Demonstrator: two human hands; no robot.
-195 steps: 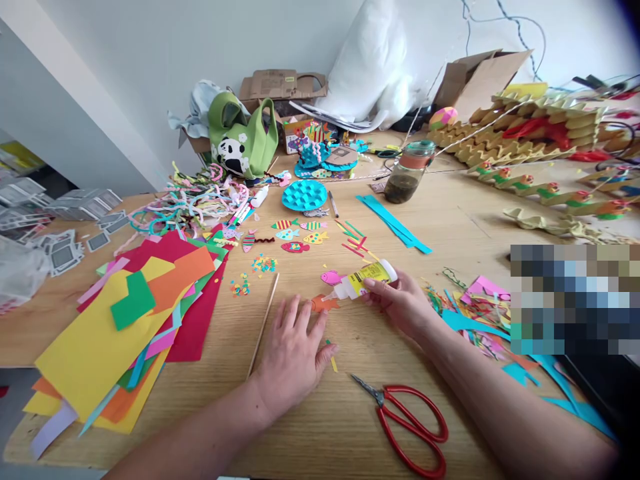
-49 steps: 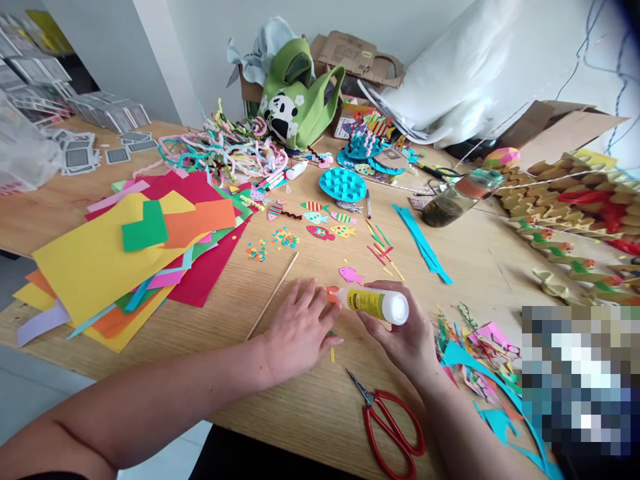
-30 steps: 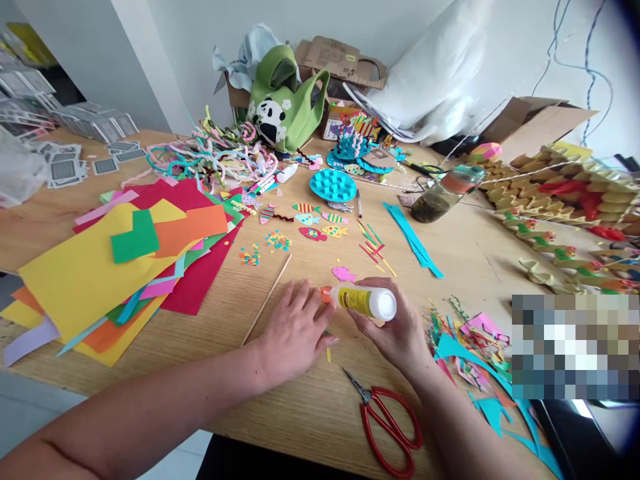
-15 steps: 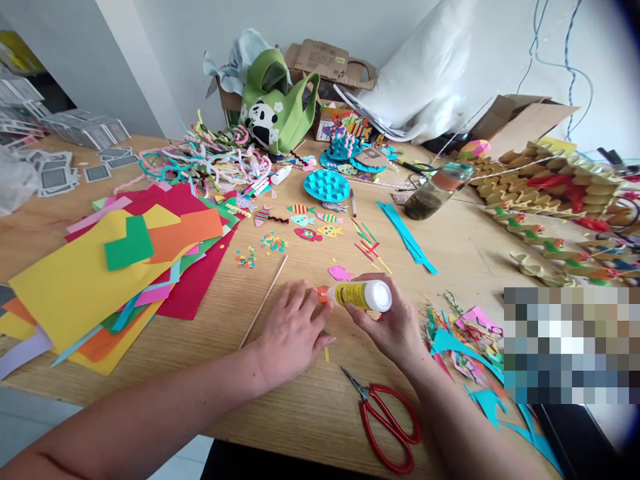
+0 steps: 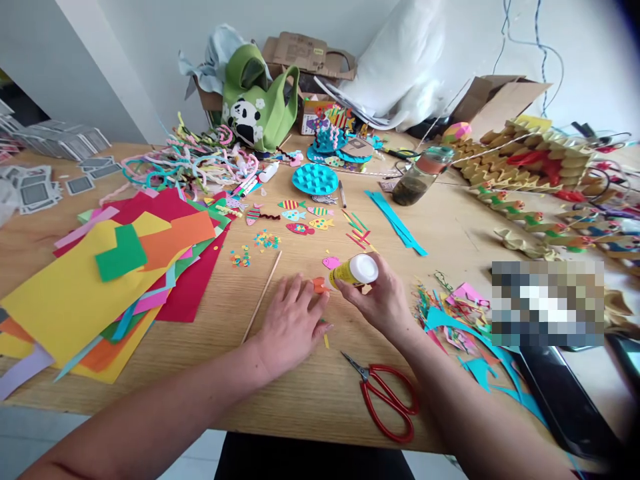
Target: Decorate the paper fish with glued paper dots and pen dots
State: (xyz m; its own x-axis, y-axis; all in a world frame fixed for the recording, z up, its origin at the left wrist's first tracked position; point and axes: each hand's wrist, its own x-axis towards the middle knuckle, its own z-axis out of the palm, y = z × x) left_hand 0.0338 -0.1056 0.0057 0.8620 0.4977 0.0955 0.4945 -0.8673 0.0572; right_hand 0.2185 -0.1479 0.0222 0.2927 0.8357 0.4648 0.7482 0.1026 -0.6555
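Note:
My right hand point(image 5: 383, 297) is wrapped round a white glue bottle with a yellow label point(image 5: 350, 270), its nozzle end tipped down toward a small orange paper fish point(image 5: 320, 285). Flat on the table, my left hand point(image 5: 295, 320) has its fingers spread, the fingertips beside the orange fish. Just behind the bottle lies a pink paper fish point(image 5: 331, 263). Several decorated paper fish point(image 5: 301, 229) are grouped farther back. Colored paper strips point(image 5: 359, 233) lie behind the bottle, and small paper dots point(image 5: 267, 239) are to the left.
Red-handled scissors point(image 5: 390, 403) lie near the front edge. A wooden stick point(image 5: 263, 297) is left of my left hand, beyond it stacked colored paper point(image 5: 65, 280). Paper scraps point(image 5: 460, 320) and a black phone point(image 5: 565, 400) are at right; a glass jar point(image 5: 423, 177) stands behind.
The view has shifted slightly. The glue bottle has tilted more upright over the orange fish, its white base turned more toward me. My left hand stays flat beside the fish.

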